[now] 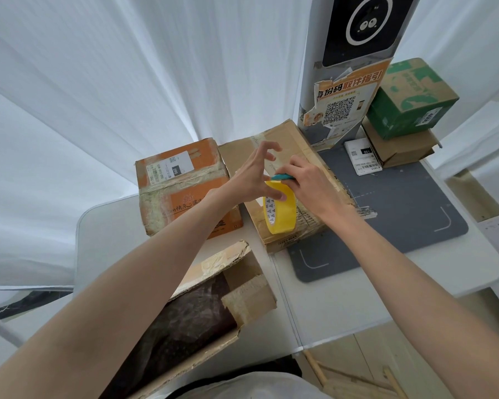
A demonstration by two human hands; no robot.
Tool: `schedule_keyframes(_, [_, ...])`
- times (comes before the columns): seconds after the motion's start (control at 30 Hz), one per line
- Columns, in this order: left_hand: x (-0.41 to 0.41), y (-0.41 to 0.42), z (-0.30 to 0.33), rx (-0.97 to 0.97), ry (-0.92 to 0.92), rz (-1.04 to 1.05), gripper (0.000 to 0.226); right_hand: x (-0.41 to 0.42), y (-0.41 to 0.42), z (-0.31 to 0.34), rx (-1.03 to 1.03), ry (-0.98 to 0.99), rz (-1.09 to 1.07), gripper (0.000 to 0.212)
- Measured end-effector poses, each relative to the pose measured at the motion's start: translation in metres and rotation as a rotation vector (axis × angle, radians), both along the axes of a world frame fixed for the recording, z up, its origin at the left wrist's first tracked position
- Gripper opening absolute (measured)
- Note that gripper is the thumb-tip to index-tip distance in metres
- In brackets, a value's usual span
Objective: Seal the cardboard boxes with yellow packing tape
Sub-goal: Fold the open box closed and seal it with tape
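A roll of yellow packing tape (281, 216) stands on edge against the near side of a worn brown cardboard box (296, 142) in the middle of the table. My right hand (307, 181) grips the top of the roll, with a small teal piece (283, 177) under its fingertips. The thumb of my left hand (251, 175) touches the roll's upper rim. The other left fingers are spread and bent above the box top, holding nothing. Left of this box stands an orange box (182, 187) wrapped in old clear tape. An open box (242, 286) with dark contents lies nearest me.
A grey mat (401, 208) covers the white table (357, 309) to the right. A green box (409, 102) sits on a small brown box (401, 151) at the back right, beside a white labelled packet (362, 156). A pillar with an orange QR poster (343, 102) stands behind. White curtains surround.
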State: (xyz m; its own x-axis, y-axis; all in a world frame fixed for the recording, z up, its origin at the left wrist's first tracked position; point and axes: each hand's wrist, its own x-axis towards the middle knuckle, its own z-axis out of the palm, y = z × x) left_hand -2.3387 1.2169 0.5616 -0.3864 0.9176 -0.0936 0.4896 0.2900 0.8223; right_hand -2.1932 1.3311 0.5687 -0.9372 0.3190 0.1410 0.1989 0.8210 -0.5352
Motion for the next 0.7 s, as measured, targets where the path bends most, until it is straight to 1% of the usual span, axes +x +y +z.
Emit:
schedule_keyframes(0.27, [0.001,0.000,0.001,-0.006,0.010,-0.012,0.095,-0.005,0.001,0.001,0.005,-0.032,0.007,0.021])
schedule_keyframes(0.37, [0.000,0.000,0.002,-0.013,0.006,-0.010,0.095,-0.006,0.003,-0.002,0.002,-0.017,0.004,0.022])
schedule_keyframes(0.5, [-0.001,0.000,0.002,-0.003,-0.001,-0.007,0.096,0.000,0.008,-0.006,0.010,0.019,-0.025,0.019])
schedule_keyframes(0.7, [-0.002,0.000,0.004,-0.013,-0.038,0.005,0.097,0.014,0.024,-0.020,0.015,0.008,-0.106,0.017])
